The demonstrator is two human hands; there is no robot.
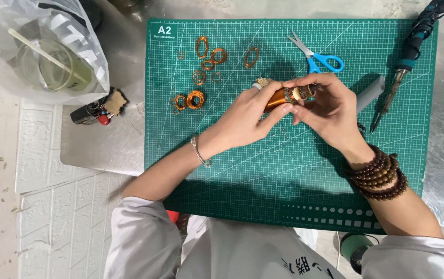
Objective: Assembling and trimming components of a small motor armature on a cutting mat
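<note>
Both hands meet over a green cutting mat [232, 170]. My left hand [247, 116] wears a ring and a thin bracelet and grips a small copper-wound motor rotor [279, 98]. My right hand [328, 106], with wooden bead bracelets at the wrist, pinches the rotor's far end with its fingertips. Several loose copper wire coils [196, 99] lie on the mat to the upper left of the hands.
Blue-handled scissors [317, 56] lie just beyond the hands. A soldering iron [405, 64] rests at the mat's right edge beside a grey tube [370, 93]. A plastic bag with a glass jar [46, 57] and a lighter with a key charm [98, 109] sit at left.
</note>
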